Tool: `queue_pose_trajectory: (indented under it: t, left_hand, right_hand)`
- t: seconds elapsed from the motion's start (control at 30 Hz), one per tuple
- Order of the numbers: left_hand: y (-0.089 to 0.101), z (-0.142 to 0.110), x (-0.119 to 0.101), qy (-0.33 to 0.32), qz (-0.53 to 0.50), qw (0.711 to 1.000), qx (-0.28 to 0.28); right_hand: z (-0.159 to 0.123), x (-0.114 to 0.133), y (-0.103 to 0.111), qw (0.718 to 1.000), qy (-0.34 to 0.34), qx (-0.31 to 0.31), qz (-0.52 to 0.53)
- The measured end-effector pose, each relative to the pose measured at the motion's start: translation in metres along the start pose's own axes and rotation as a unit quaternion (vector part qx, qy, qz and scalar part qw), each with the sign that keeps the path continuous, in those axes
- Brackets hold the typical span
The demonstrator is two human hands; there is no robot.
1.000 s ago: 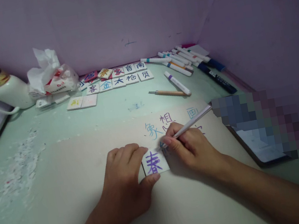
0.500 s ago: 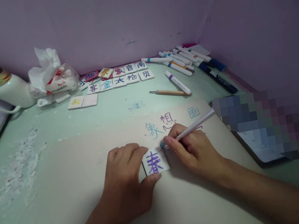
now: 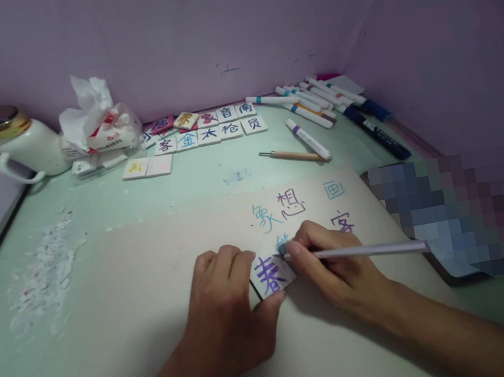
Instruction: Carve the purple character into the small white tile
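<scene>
Purple character tile (image 3: 271,274) lies on beige sheet (image 3: 154,297) on bench, left hand (image 3: 229,319) grip pinching it. Right hand (image 3: 339,267) grip holds pen (image 3: 370,250), now flatter than before (tip at tile's upper corner): stroke likely continuing.

White tile (image 3: 271,274) under left hand (image 3: 228,313) – purple character. Pen (image 3: 365,251) in right hand (image 3: 338,264): pale lilac-white barrel. Beige board (image 3: 152,284) – characters in light blue, purple. Desk (image 3: 210,173) mint green, white crumbs at left. Walls (image 3: 203,21) lilac. Mug (image 3: 30,146) white, gold-rimmed lid. Row of tiles (image 3: 207,128): blue, navy, red, orange characters. Markers (image 3: 314,99) white, coloured bands.
</scene>
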State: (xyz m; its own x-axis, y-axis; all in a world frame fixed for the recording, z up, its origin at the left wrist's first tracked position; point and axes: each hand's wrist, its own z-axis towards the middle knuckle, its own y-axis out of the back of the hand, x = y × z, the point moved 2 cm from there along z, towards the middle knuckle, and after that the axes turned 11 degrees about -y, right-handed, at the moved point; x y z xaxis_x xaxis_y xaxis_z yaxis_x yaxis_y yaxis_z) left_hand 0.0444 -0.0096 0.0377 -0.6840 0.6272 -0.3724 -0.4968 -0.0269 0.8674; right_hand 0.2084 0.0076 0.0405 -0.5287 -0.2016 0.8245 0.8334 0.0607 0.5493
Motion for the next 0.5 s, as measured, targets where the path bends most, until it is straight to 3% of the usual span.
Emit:
queue_pose_trajectory:
  t: [0.5]
  left_hand:
    - [-0.0019, -0.0015, 0.0004, -0.021, 0.011, 0.999, -0.039]
  right_hand:
    - [-0.0021, -0.0024, -0.0006, 1.000, -0.016, 0.017, 0.008]
